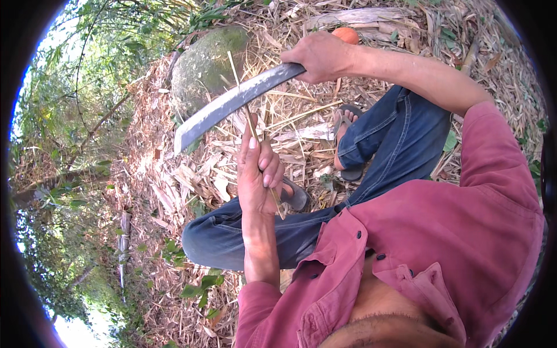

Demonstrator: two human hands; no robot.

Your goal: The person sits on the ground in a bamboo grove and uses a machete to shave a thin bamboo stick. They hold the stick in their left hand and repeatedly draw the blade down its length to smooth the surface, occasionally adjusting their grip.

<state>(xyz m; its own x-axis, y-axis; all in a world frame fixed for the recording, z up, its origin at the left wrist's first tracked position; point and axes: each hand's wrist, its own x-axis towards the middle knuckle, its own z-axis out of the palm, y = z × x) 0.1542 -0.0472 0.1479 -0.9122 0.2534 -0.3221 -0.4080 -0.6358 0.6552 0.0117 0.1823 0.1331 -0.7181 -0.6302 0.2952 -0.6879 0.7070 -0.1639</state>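
In the head view, near the centre, holds a thin, straw-coloured strip [250, 122] in the left hand [256, 180], palm side showing, with the fingers [270, 169] bent and clamped on it. At 12 o'clock, grips in the right hand [324, 57], with fingers wrapped tightly around its near end, a long, slightly curved grey metal blade [235, 101], pointing away toward 10 o'clock. Crosses the strip's upper part with the blade; cannot tell whether touching. At 11 o'clock, beyond the blade, has a big rounded grey-green boulder [212, 64]; at 1 o'clock, just beside the right wrist, a rounded orange thing [346, 35], partly hidden. Wears blue denim jeans [400, 139] at 2 o'clock and a faded red button-up shirt [447, 232] at 4 o'clock.
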